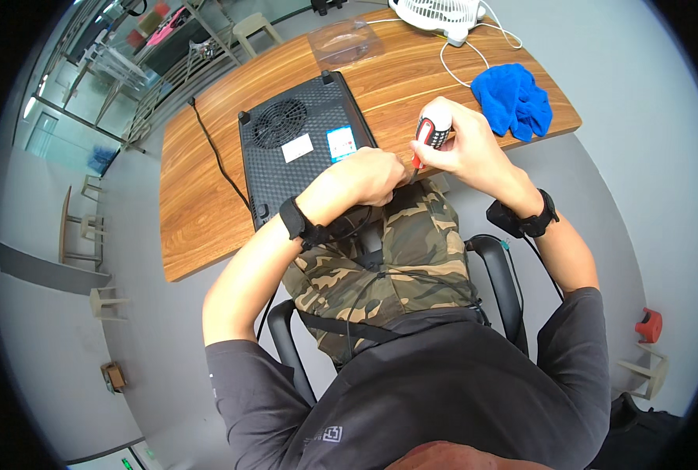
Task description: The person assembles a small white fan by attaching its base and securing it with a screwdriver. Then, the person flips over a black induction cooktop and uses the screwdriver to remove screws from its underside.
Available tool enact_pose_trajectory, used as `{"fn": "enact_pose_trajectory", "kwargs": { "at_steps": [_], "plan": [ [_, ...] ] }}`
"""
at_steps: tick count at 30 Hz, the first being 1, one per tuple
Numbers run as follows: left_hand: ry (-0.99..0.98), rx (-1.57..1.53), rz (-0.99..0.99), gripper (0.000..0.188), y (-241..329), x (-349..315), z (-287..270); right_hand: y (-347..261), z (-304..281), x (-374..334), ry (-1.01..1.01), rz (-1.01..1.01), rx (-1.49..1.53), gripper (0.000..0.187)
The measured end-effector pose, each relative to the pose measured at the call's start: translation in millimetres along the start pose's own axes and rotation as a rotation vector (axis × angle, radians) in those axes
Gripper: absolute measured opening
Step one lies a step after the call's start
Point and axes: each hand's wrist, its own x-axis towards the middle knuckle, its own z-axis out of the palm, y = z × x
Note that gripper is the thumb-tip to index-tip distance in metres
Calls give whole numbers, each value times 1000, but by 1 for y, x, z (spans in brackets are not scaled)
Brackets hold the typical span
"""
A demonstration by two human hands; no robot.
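Note:
My right hand point(468, 145) is closed around a screwdriver point(433, 128) with a white, red and black handle. Its shaft points down toward my lap, just past the table's near edge. Beside the tip, my left hand point(371, 176) is closed, fingers curled; whatever they pinch is hidden or too small to make out. That hand lies over the near right corner of a flat black appliance point(298, 176), which looks like an induction cooker turned underside up. Its textured base carries a round fan grille point(280, 123), corner feet, a white label and a blue-and-white label.
A blue cloth point(513, 100) lies at the right of the wooden table point(200, 211). Behind are a white fan point(441, 16) with its cable and a clear plastic tray point(345, 45). A black cord point(215, 153) runs left of the appliance. Chair armrests point(499, 274) flank my lap.

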Motion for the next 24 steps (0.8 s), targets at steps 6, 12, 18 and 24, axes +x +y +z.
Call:
{"fn": "enact_pose_trajectory", "kwargs": {
  "at_steps": [6,12,18,24],
  "plan": [
    [10,-228,127,10,-17,-3,-3,6,2,1,9,-18,-12,26],
    [-9,-251,133,13,-21,-2,-3,2,5,1,-5,8,20,31],
    [-12,-192,97,12,-16,0,0,3,3,0,-9,26,7,32],
    [-49,-125,48,12,-16,5,4,7,0,0,-4,-35,-51,25]
  ]
}}
